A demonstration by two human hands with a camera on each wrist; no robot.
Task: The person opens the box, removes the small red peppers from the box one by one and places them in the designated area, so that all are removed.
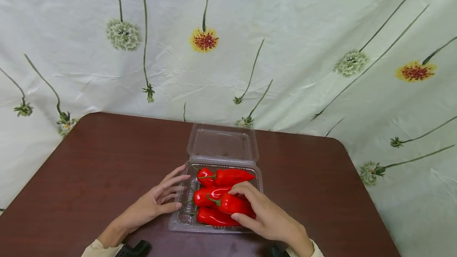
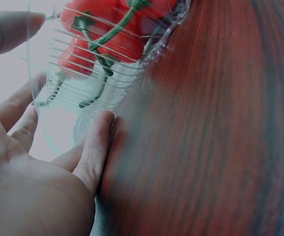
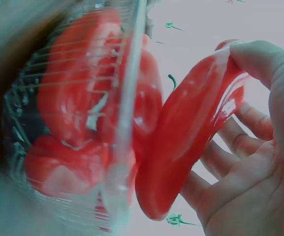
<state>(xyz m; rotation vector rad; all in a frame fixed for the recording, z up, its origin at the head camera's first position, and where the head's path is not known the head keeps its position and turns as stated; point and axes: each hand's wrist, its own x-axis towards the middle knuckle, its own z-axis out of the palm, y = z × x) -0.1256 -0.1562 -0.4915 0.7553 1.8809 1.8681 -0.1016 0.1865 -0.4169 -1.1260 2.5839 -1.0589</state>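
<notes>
A clear plastic clamshell box (image 1: 177, 225) sits on the table with its lid folded back, and several long red peppers (image 1: 233, 176) lie inside. My right hand (image 1: 267, 218) grips one red pepper (image 1: 233, 204) between thumb and fingers, over the box's right part. In the right wrist view this pepper (image 3: 181, 132) is tilted, above the rim and beside the others. My left hand (image 1: 151, 203) is at the box's left side, thumb and fingers spread along the wall. Green stems (image 2: 105, 44) show through the ridged wall in the left wrist view.
The transparent lid (image 1: 224, 144) lies back toward the far edge of the dark brown wooden table (image 1: 118, 162). Behind the table hangs a pale cloth (image 1: 285, 23) printed with flowers. Dark wrist bands (image 1: 137, 248) are worn near the cream sleeves.
</notes>
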